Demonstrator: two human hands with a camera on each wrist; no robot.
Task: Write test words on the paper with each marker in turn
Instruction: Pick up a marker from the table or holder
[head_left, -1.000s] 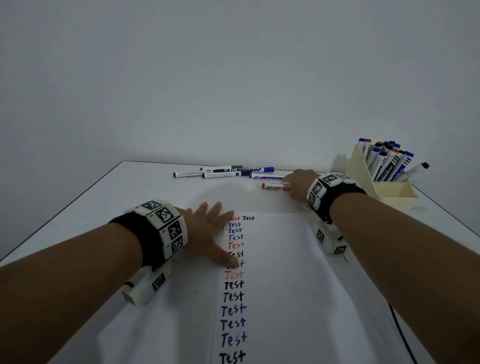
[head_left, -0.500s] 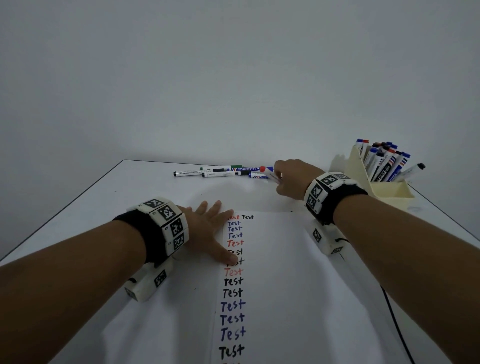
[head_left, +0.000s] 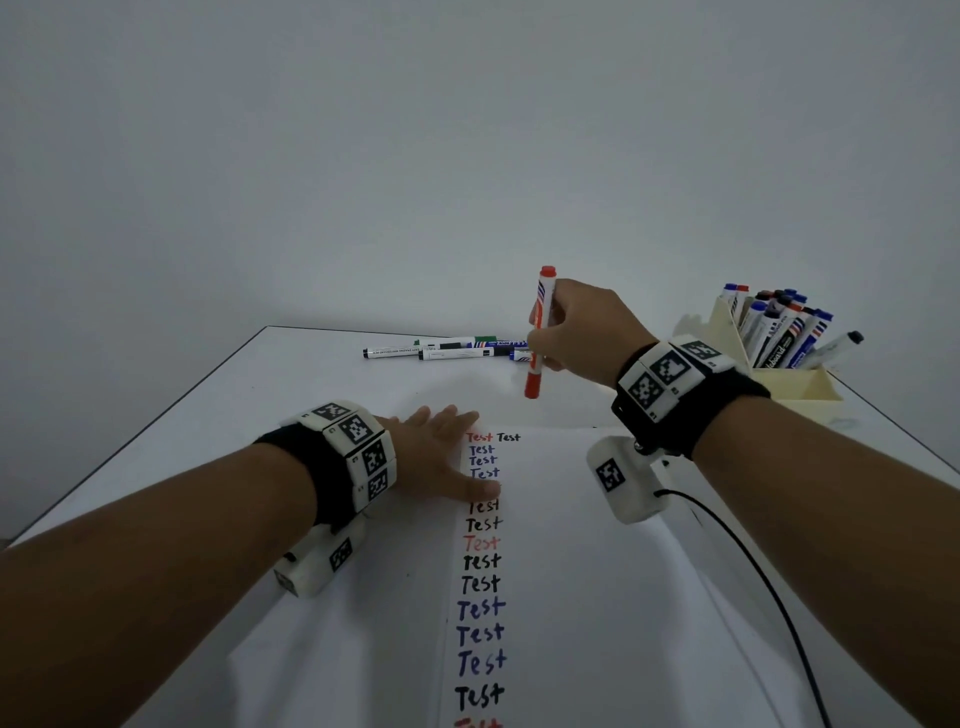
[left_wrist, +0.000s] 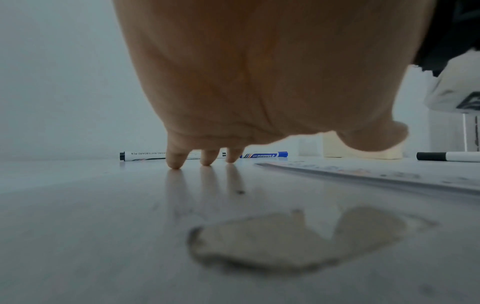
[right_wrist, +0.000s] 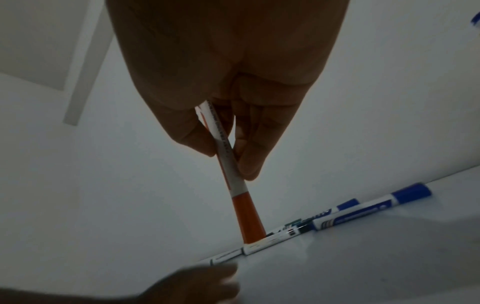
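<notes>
Since the earlier frame, the right hand (head_left: 587, 332) has lifted the red marker (head_left: 539, 332) off the counter (head_left: 322, 395) and swung it from lying flat to nearly upright, cap end down, above the far edge of the paper (head_left: 582, 597). The head camera has also dipped a little, so more of the written column shows.

The right-hand fingers (right_wrist: 249, 160) are curled round the marker's white barrel, thumb on one side and fingertips on the other, leaving the red cap (right_wrist: 249, 218) free below the grip. That hold looks suited to uncapping rather than writing, since the cap is on.

The left hand (head_left: 436, 457) lies flat with fingers straight and spread, thumb across the column of "Test" words (head_left: 480, 582) and the other fingertips (left_wrist: 176, 162) on the bare counter beside the sheet. It probably pins the paper so it will not slide under a pen stroke.

Four markers lie in a row (head_left: 447, 348) at the far side of the counter, likely those already used. The rest stand in a cream holder (head_left: 800, 384) at the far right, with one black-tipped marker (head_left: 836, 345) leaning out of it.
</notes>
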